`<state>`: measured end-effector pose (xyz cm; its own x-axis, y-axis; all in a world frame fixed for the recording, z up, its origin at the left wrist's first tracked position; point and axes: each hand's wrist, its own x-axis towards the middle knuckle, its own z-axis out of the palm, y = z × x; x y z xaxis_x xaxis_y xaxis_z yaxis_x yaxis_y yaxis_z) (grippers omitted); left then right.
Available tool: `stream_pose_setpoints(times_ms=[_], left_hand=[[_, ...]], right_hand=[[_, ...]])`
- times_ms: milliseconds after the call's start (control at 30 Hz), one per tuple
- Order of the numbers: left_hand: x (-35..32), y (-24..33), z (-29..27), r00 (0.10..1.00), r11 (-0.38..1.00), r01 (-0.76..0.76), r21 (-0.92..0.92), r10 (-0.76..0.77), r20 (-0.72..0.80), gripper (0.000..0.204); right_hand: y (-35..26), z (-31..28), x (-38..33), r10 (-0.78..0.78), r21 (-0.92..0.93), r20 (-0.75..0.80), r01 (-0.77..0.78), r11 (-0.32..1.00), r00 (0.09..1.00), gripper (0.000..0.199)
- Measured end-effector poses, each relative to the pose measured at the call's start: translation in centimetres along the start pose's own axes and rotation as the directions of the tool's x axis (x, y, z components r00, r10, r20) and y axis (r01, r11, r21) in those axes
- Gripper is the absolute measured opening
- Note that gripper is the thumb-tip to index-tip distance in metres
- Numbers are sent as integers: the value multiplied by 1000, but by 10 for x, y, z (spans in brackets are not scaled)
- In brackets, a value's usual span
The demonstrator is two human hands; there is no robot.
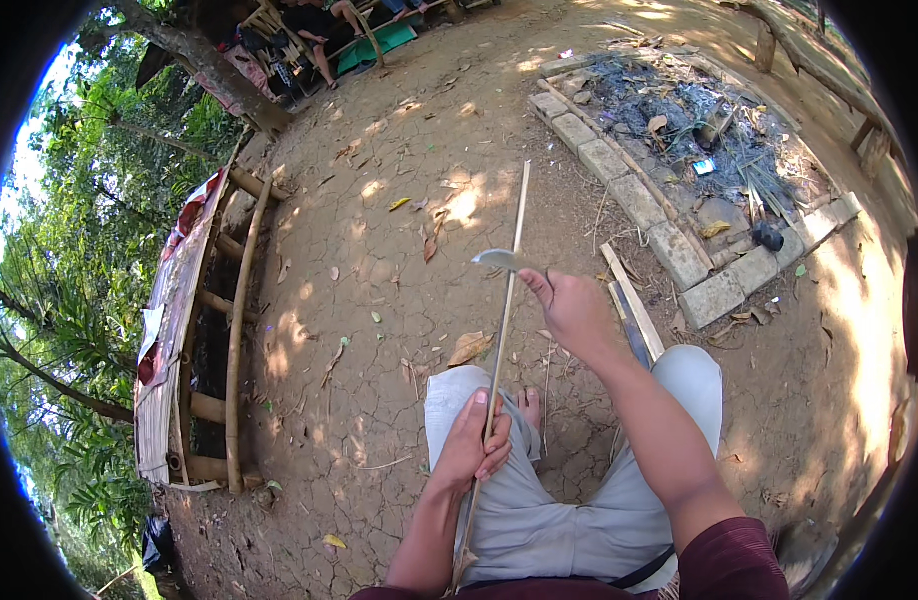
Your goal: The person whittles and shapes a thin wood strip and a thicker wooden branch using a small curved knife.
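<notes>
The left hand [469, 445] closes its fingers around a thin bamboo strip [509, 300] on the lap. The right hand [574, 310] grips a curved knife [499, 260] against it. At two o'clock, a brick-edged pit [679, 255] holds ash and litter.

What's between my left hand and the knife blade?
In the head view, only the thin stick runs from the left hand to the blade; cracked dirt lies underneath.

Sleeves: dark maroon, short, ending above the elbows at the lower edge of the view.
Forearms: bare from the sleeves down, with no watch or band showing.
hands: left hand [471, 447] and right hand [573, 309], both bare, no gloves or rings visible.
Shorts: light grey, reaching the knees.
Waist: a dark strap crosses it.
Foot: bare, toes showing between the knees.
</notes>
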<state>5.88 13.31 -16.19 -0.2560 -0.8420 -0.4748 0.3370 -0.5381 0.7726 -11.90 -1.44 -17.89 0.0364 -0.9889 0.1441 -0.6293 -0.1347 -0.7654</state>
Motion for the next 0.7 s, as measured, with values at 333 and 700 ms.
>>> stream_pose_setpoints(times_ms=[333, 700], left_hand=[[-57, -32, -6, 994, 994, 104, 13, -104, -26, 39], [-4, -1, -15, 998, 960, -8, -279, 25, 56, 47]], right_hand=[[29, -31, 34, 112, 43, -61, -110, 993, 992, 84], [-27, 16, -59, -165, 45, 355, 160, 986, 920, 70]])
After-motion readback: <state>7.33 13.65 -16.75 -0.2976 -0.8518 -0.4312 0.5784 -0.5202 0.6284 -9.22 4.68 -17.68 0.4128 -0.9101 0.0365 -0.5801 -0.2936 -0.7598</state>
